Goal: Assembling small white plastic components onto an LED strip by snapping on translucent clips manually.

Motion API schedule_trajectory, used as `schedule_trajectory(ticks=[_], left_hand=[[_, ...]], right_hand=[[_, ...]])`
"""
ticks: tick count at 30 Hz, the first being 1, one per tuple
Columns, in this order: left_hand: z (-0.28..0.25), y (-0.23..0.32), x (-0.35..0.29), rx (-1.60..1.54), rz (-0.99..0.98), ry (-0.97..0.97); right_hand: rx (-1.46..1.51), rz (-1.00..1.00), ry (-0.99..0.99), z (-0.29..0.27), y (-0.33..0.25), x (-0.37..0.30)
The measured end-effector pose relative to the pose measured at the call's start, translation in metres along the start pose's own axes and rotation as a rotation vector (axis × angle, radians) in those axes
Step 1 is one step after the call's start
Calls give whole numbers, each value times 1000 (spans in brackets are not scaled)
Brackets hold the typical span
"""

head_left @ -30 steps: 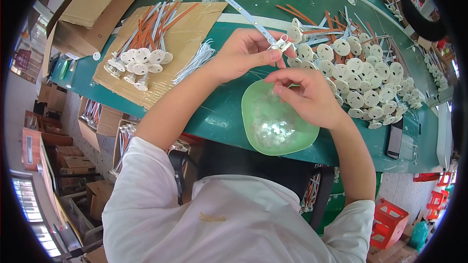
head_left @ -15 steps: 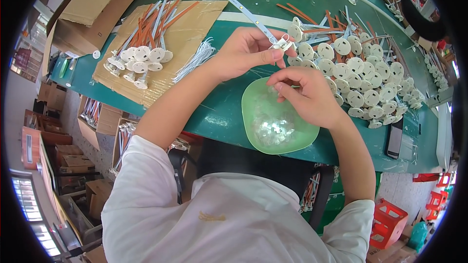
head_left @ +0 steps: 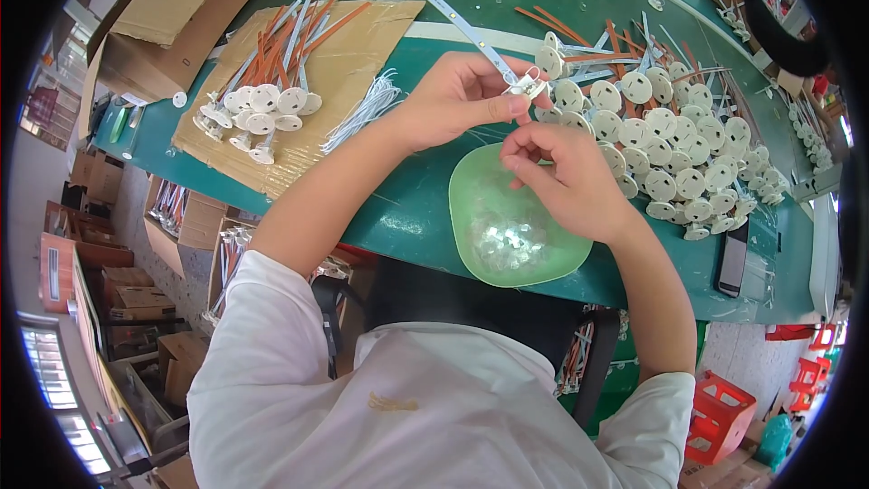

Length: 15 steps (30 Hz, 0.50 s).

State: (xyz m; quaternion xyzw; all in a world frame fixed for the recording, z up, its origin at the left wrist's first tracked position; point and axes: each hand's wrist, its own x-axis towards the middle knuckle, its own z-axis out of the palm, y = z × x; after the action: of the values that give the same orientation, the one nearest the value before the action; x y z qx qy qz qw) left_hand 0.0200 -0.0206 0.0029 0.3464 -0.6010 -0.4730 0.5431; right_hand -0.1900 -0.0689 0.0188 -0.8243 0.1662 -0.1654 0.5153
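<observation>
My left hand (head_left: 460,101) pinches the white base end of an LED strip (head_left: 445,11), a long thin pale-blue bar with small yellow lights that slants up to the far left. Fine white wire loops around that base (head_left: 529,87). Just below it, my right hand (head_left: 568,172) has its thumb and forefinger pressed together; anything between them is too small to make out. Under the right hand stands a light green bowl (head_left: 463,226) with a heap of small clear shiny pieces (head_left: 509,244).
Many white discs on strips (head_left: 661,127) are piled at the right. Another bundle (head_left: 262,100) lies on cardboard (head_left: 217,149) at the left, beside white wires (head_left: 367,109). A phone (head_left: 731,263) lies at the right table edge. A carton (head_left: 149,63) stands far left.
My right hand has risen slightly toward the strip's base, its fingers a little higher over the bowl. The strip has shifted slightly right in my left hand.
</observation>
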Motion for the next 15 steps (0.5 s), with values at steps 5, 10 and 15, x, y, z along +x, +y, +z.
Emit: schedule_trajectory(ticks=[5, 10, 15], left_hand=[[1, 6, 1, -13, -33, -13], [1, 4, 0, -30, -33, -9], [1, 4, 0, -33, -41, -11]], right_hand=[[-16, 13, -45, -2, 3, -2], [-20, -3, -106, -2, 0, -4], [-156, -11, -97, 1, -5, -2]])
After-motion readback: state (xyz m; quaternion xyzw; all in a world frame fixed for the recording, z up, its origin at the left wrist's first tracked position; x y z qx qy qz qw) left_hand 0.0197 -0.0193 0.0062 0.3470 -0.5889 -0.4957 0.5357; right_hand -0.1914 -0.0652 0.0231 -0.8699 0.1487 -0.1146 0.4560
